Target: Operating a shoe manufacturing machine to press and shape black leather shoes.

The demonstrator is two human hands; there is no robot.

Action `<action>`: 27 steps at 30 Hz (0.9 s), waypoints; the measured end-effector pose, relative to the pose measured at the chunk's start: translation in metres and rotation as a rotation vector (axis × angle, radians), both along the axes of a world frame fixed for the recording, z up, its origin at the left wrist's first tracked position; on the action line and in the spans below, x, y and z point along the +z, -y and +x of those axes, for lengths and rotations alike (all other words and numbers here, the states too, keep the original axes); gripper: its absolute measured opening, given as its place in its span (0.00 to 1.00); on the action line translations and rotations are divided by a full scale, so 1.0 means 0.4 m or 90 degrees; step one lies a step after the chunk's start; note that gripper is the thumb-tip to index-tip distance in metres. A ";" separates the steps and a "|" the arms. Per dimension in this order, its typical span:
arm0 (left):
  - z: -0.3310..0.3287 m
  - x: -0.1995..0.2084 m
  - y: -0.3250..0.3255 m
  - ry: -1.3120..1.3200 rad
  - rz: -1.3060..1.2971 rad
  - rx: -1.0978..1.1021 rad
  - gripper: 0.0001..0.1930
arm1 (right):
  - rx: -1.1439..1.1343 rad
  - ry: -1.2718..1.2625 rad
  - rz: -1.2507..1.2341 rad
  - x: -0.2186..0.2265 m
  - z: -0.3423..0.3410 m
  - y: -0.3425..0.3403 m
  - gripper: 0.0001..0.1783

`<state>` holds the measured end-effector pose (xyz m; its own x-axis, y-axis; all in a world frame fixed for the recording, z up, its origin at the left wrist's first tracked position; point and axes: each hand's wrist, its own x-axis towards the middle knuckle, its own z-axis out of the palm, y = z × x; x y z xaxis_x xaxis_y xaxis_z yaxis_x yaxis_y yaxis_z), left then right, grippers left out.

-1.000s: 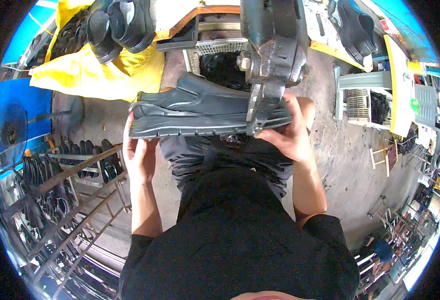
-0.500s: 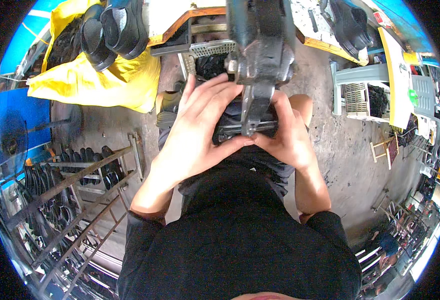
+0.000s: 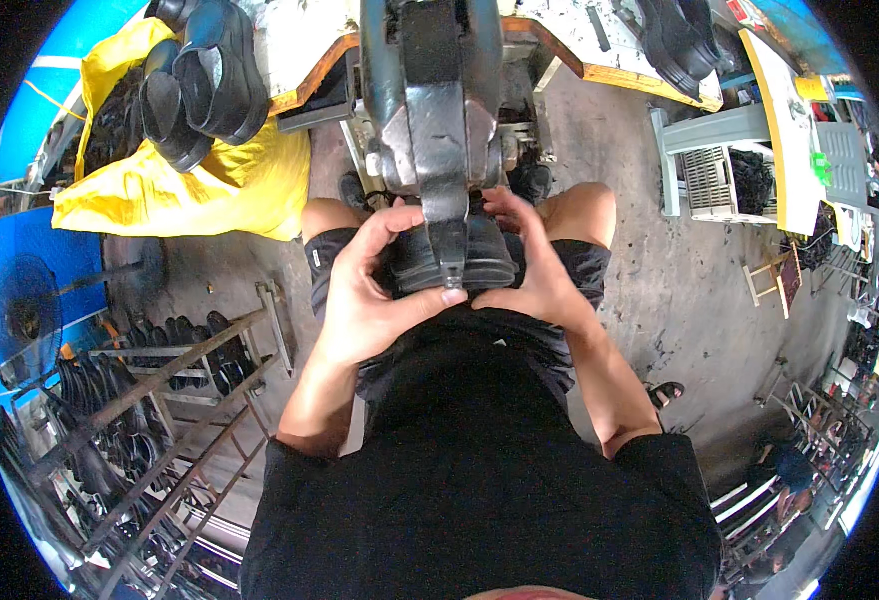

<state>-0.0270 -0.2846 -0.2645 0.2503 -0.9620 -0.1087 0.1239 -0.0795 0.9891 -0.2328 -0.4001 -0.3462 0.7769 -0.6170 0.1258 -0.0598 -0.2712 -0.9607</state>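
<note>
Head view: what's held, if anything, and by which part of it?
Black ribbed-soled shoe, held between left hand and right hand, by the sides of its near end; whether that's toe or heel, can't tell.

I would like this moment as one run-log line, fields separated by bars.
left hand: holds black shoe, left side | right hand: holds right side | machine arm: crosses shoe in view, contact unclear | yellow sack: left

From my remote post, I see a crumpled yellow sack [image 3: 200, 200] at left, a round fan [image 3: 28, 303] before a blue panel [image 3: 72, 243], and a metal rack [image 3: 160, 386] lined with dark shoe-shaped pieces [image 3: 185, 332]; at right, a grey stool [image 3: 715, 128] stands by a pale slatted crate [image 3: 705, 182] near a yellow-edged tabletop [image 3: 776, 130].
</note>
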 end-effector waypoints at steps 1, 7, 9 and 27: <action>-0.005 -0.017 0.001 -0.036 -0.011 -0.008 0.36 | -0.004 -0.024 0.084 -0.082 -0.021 -0.020 0.69; -0.053 -0.081 0.003 -0.236 -0.110 0.030 0.38 | 0.013 -0.063 0.347 -0.170 -0.057 -0.047 0.71; -0.060 -0.099 0.009 -0.309 -0.152 0.027 0.38 | 0.014 -0.037 0.409 -0.182 -0.093 -0.027 0.68; -0.061 -0.122 -0.041 -0.397 -0.136 0.127 0.33 | -0.116 -0.090 0.095 0.082 -0.306 0.172 0.61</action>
